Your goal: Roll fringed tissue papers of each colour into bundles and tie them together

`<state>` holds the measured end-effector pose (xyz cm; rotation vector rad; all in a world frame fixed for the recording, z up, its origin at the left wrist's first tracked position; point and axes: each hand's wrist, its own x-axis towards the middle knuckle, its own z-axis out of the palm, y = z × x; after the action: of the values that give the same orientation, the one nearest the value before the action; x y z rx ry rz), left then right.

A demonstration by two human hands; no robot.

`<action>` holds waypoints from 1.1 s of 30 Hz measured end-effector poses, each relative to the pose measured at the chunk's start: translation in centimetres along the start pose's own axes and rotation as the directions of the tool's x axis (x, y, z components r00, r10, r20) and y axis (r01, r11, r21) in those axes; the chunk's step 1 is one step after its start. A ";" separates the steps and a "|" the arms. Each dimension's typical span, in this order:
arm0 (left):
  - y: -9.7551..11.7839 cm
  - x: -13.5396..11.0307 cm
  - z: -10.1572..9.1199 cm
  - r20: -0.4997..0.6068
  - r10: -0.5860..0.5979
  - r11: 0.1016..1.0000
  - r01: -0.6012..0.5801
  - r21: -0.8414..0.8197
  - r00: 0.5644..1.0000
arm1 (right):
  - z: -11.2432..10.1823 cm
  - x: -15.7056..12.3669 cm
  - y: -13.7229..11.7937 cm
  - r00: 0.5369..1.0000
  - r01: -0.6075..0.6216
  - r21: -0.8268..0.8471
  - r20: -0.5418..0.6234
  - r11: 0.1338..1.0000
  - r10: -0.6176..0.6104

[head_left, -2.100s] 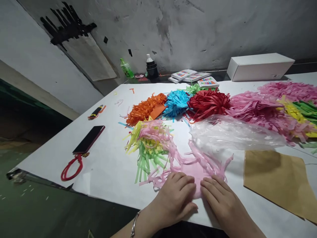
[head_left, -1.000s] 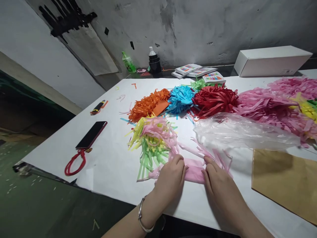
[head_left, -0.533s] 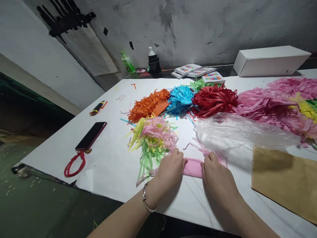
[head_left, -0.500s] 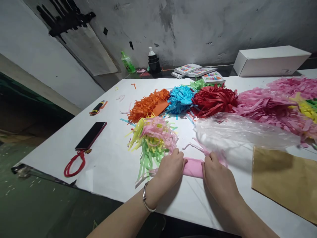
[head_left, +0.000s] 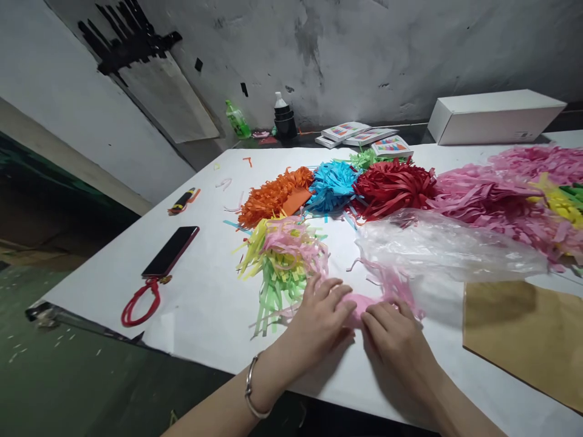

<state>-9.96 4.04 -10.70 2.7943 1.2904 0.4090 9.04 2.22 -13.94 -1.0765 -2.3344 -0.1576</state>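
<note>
A strip of pink tissue paper with fringed ends lies low over the white tabletop, between my hands. My left hand, a silver bangle at its wrist, has its fingers bent over the left part of the strip, thumb against it. From the other side my right hand grips the strip with curled fingers. Pink fringe spreads out beyond my right fingers. Just left of my hands sits a fringed pile of yellow, pink and green paper. My palms hide part of the strip.
Orange, blue and red paper tassels line the back, with pink ones at right. A clear plastic bag and brown cardboard lie rightward. A phone with a red cord is left.
My hands have come closer together, and the pink strip between them, flat and stretched before, is now more bunched. My left fingers have loosened from a fist and spread over it.
</note>
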 end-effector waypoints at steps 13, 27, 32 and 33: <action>0.8 -2.0 2.1 0.048 -0.134 0.985 0.138 -0.099 0.990 | -1.0 -2.8 1.4 0.983 -0.168 0.061 0.088 0.984 0.163; 0.3 0.9 1.4 0.203 -0.282 0.960 0.274 0.063 0.938 | -0.1 -0.8 0.3 0.997 0.036 -0.041 0.066 0.998 -0.034; 0.4 -0.2 1.9 -0.061 -0.098 0.995 0.096 -0.037 0.993 | 0.4 -1.1 0.5 1.000 -0.005 0.104 -0.024 0.995 0.007; 0.4 -0.4 2.2 -0.095 -0.030 0.999 0.027 -0.033 0.995 | 0.4 -1.1 0.4 0.999 -0.033 0.159 -0.027 0.987 0.038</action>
<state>-9.32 3.63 -12.80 2.7584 1.3277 0.5628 9.74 1.89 -14.88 -1.0286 -2.2572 0.0254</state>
